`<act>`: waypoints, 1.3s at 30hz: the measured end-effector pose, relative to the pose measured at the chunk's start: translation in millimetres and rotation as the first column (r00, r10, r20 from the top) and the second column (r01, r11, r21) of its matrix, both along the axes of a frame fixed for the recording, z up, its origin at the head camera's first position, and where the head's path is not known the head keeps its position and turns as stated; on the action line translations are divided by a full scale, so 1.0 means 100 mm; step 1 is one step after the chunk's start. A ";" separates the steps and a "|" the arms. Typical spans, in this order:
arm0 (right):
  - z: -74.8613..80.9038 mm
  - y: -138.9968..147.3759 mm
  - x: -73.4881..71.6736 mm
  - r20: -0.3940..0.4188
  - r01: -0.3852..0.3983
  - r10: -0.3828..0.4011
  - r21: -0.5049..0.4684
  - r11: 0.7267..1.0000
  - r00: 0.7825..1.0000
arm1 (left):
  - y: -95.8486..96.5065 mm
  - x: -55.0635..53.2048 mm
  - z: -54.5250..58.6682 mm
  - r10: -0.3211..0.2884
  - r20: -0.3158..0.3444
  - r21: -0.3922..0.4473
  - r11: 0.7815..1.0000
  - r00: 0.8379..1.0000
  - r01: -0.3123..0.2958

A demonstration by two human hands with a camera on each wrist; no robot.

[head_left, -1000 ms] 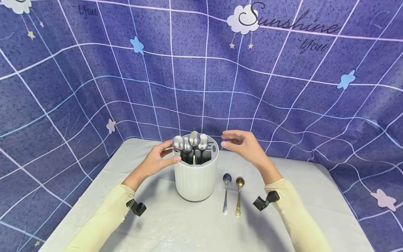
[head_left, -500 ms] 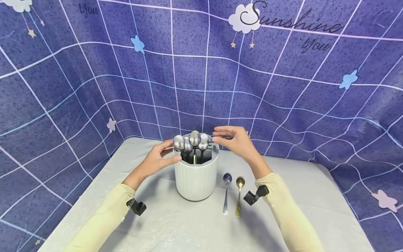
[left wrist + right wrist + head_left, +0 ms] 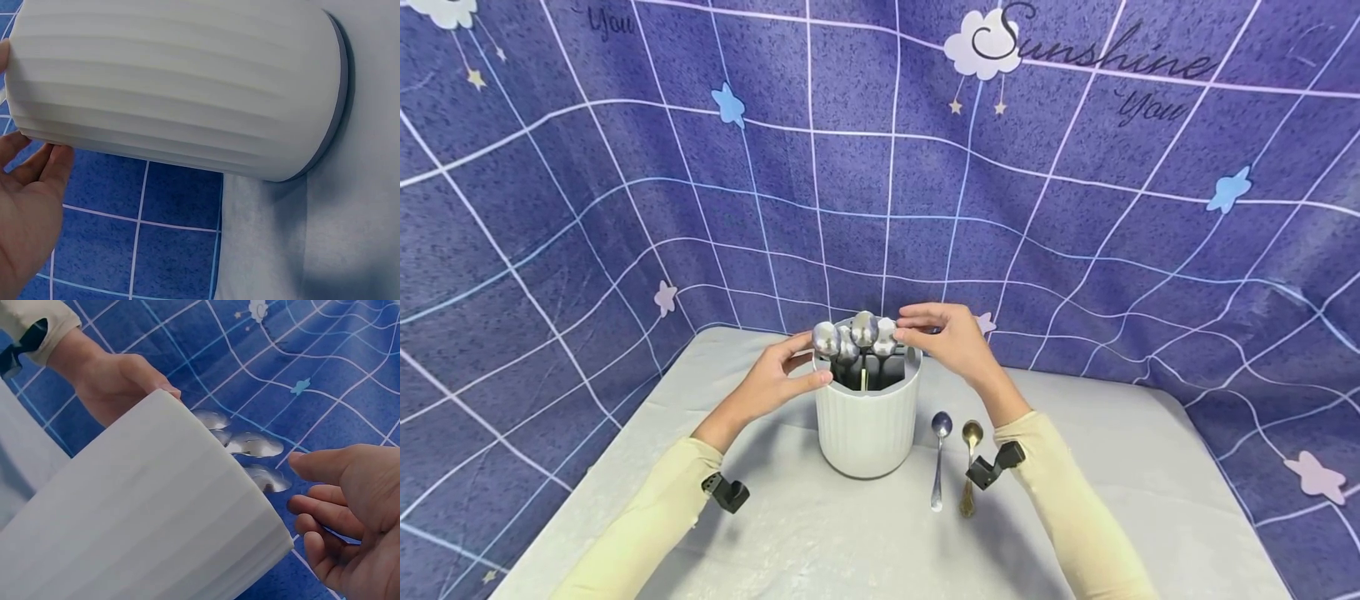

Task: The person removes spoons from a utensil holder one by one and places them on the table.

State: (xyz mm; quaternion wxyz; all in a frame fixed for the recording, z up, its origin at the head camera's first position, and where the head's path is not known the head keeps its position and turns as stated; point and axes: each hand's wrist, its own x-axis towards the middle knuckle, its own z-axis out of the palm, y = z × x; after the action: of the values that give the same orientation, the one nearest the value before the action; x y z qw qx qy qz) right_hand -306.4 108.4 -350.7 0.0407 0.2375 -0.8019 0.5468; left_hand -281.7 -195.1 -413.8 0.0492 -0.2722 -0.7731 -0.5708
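The left hand [image 3: 765, 379] holds the white holder [image 3: 865, 437] at about ten o'clock, its thumb on the near side of the rim and its fingers curved round the far side. At two o'clock the right hand [image 3: 951, 335] holds nothing: thumb and fingers are a little parted, just beside the rightmost spoon [image 3: 883, 343], with a small gap showing in the right wrist view. The holder stands upright on the pale table [image 3: 790, 542], with four spoon bowls up above its opening. At four o'clock, near its base, lie a silver spoon [image 3: 937, 467] and, just beyond it, a gold spoon [image 3: 972, 432], bowls toward twelve. The right wrist's black camera [image 3: 996, 464] partly hides the gold handle. A blue-purple gridded curtain [image 3: 850, 192] hangs at twelve.
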 end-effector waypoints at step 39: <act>-0.04 -0.13 -0.03 0.016 -0.022 0.021 0.062 0.998 1.000 | 0.01 0.00 0.00 0.002 -0.005 0.009 1.000 1.000 -0.002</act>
State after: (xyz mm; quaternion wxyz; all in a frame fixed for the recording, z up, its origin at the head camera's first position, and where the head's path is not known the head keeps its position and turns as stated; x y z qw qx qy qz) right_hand -309.6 95.4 -355.1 0.0213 0.2431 -0.8161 0.5239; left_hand -281.4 -194.1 -414.1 0.0527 -0.2727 -0.7706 -0.5736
